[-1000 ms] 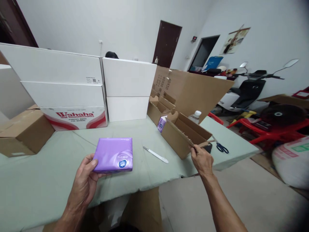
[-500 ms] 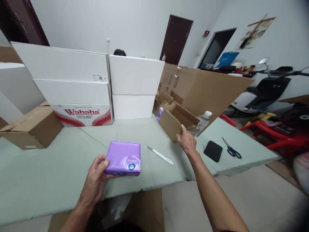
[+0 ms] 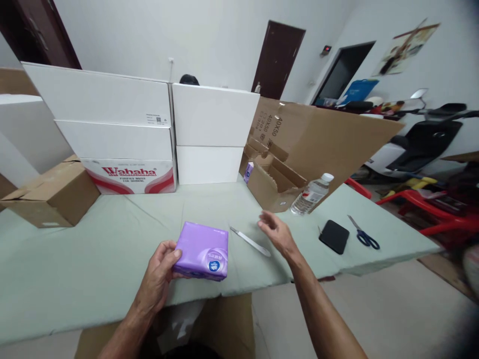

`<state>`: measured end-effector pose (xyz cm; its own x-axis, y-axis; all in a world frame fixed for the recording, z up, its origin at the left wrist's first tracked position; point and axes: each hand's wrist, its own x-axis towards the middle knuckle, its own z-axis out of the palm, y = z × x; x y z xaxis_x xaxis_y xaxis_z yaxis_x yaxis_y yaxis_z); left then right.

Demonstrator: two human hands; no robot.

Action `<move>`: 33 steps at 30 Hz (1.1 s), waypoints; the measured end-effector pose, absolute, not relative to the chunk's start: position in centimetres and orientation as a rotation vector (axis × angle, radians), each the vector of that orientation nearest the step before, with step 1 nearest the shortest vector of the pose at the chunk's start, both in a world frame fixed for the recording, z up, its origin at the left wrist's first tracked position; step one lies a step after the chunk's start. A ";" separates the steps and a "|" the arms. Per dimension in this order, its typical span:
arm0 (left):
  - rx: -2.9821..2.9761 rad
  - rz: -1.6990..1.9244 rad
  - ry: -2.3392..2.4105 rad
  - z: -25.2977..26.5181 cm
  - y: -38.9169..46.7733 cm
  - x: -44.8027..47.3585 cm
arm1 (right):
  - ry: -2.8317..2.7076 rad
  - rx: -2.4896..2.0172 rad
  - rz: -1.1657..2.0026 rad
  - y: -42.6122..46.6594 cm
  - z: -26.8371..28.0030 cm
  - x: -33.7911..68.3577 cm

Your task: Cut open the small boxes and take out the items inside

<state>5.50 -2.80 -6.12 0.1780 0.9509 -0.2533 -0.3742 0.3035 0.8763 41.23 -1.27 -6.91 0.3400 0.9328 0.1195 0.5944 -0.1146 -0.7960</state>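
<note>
A purple tissue pack (image 3: 202,248) with a round blue logo is gripped at its left side by my left hand (image 3: 160,269), above the near part of the table. My right hand (image 3: 276,232) is empty, its fingers apart, over the table to the right of the pack. A white-handled craft knife (image 3: 251,242) lies between the pack and my right hand. Behind that hand stands an open cardboard box (image 3: 267,192), with another purple pack (image 3: 248,172) at its left end. A clear water bottle (image 3: 312,194) stands beside the box's right end.
White cartons (image 3: 209,119) and a Wahaha box (image 3: 130,177) line the back. A brown box (image 3: 56,194) sits far left. At right lie a black flat object (image 3: 334,236) and scissors (image 3: 363,234). A cardboard sheet (image 3: 322,134) stands behind the open box.
My right hand has let go of the cardboard box's near edge and moved left and toward me. My left hand has carried the tissue pack slightly right.
</note>
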 end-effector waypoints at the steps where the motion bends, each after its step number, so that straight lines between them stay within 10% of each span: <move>1: 0.773 1.062 0.952 -6.2 -2.8 5.6 | -1.363 -1.664 0.775 -2.3 -7.3 40.0; 13: 1.332 0.753 0.888 -7.1 -4.5 8.8 | -1.452 -1.172 1.602 -8.0 -8.2 33.7; 33: 1.229 0.754 1.082 -10.3 -3.6 5.4 | -0.683 -1.511 0.400 -0.4 -13.6 54.8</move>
